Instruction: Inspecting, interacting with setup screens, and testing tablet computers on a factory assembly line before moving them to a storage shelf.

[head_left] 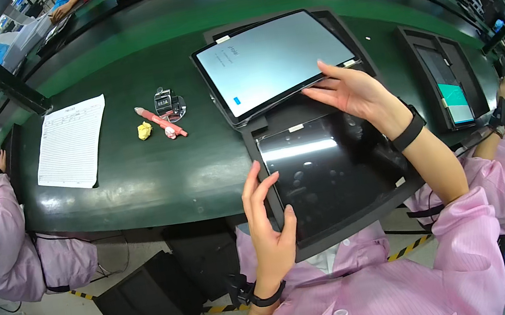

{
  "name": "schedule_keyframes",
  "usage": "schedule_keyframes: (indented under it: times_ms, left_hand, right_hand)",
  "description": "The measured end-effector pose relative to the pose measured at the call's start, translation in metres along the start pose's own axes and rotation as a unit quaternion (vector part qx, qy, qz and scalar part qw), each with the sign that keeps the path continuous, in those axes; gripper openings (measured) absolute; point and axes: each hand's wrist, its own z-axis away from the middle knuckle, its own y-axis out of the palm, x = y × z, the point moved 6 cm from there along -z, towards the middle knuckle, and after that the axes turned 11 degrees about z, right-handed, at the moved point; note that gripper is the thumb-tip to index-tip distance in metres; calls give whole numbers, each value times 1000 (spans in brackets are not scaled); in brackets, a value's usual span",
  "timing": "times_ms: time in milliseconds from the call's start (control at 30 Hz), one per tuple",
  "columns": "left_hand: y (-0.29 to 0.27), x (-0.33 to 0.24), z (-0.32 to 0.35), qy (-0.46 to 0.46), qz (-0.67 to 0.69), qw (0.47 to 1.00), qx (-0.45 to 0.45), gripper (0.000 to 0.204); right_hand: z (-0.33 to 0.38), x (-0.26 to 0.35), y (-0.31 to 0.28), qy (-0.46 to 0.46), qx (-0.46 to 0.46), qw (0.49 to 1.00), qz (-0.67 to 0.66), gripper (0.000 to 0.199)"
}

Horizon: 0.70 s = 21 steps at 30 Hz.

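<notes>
A tablet with a lit pale screen [278, 53] lies tilted across the far part of a black tray [344, 223]. My right hand [355, 95] is at its near right edge, one digit over the screen and the others along the rim; it appears to grip that edge. Nearer to me, a second tablet with a dark, smudged screen [328, 171] rests in the tray. At the left side of this dark tablet is my left hand [270, 224], its fingers spread and holding nothing. What lies beneath the lit tablet is mostly hidden.
Left on the green table [138, 190] are a printed sheet [71, 144], a red pen [159, 121], a tally counter [167, 103] and a crumpled yellow scrap [144, 131]. Another black tray [449, 74] holds a device at right. People in pink sit on both sides.
</notes>
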Motion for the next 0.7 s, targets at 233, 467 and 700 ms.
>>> schedule_keyframes:
  times_ms: [233, 467, 700]
  left_hand:
    - [-2, 2, -1, -2, 29, 1000, -6, 60]
    - [-3, 6, 1, -2, 44, 999, -3, 54]
    - [8, 8, -2, -11, 49, 999, -17, 49]
  right_hand:
    - [31, -11, -24, -88, -69, 994, -8, 32]
    - [12, -8, -44, -50, -51, 997, 26, 31]
    - [0, -10, -39, 3, -84, 996, -42, 27]
